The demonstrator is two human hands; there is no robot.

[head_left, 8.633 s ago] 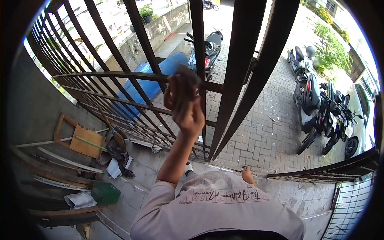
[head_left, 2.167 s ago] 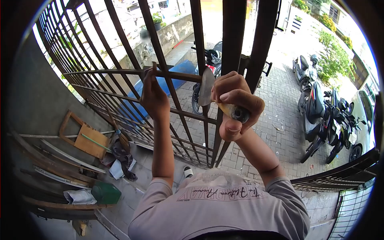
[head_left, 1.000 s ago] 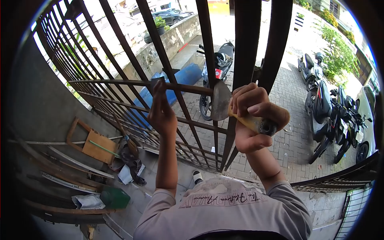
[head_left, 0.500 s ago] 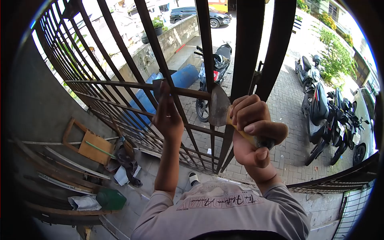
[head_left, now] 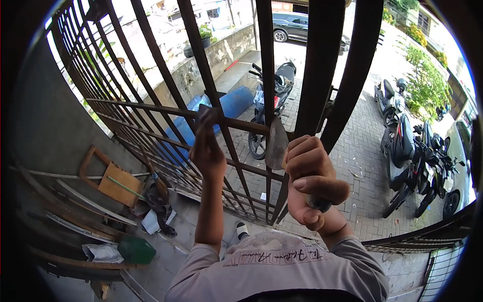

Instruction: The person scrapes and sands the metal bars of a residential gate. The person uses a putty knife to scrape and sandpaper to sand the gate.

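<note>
My right hand point(head_left: 317, 181) is wrapped around the handle of a putty knife point(head_left: 276, 146), whose broad metal blade points up at the horizontal rail of a dark metal gate point(head_left: 246, 125). The blade overlaps the rail close to the thick gate post, and the handle's dark butt shows below my fingers. My left hand point(head_left: 209, 151) is raised at the same rail, further left, fingers pinched together on a small dark flat piece point(head_left: 205, 111) against the bars. What material that piece is, I cannot tell.
Beyond the bars are a blue drum point(head_left: 236, 102), a parked motorcycle point(head_left: 274, 93) and a dark car point(head_left: 297, 27). More motorcycles point(head_left: 402, 146) line the right side. On the left lie a wooden frame point(head_left: 118, 183), a broom point(head_left: 160, 186) and a green container point(head_left: 137, 250).
My right hand has shifted left and down, and the putty knife's blade has turned more edge-on. My left hand stays near the rail. The dark car outside has moved right.
</note>
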